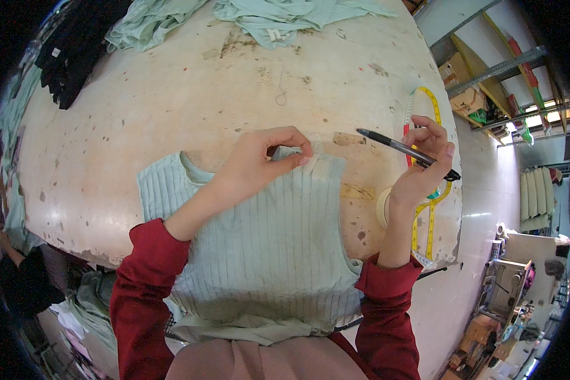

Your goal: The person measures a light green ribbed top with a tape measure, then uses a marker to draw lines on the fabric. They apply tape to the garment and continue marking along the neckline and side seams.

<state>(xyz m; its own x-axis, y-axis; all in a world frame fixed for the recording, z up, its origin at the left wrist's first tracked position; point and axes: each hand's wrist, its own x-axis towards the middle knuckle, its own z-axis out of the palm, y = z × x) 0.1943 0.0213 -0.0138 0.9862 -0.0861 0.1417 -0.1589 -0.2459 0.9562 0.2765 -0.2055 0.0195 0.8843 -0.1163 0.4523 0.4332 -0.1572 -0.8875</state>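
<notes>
A pale green sleeveless top (272, 253) with vertical pleats lies on the worn table (190, 88), its lower part bunched at the near edge against me. My left hand (266, 155) is closed in a pinch on the top's right shoulder edge, beside a small piece of pale tape (321, 166). Above the table to the right, my right hand (422, 166) is closed around a dark pen (396, 144), its tip pointing up and left. Partly behind that hand are a yellow measuring tape (431, 221) and a roll of pale tape (382, 208).
Pale green garments (278, 22) lie along the far edge, and a black garment pile (76, 50) lies far left. Shelving with boxes (465, 95) stands beyond the right edge. A person in dark clothing (28, 278) is at the lower left.
</notes>
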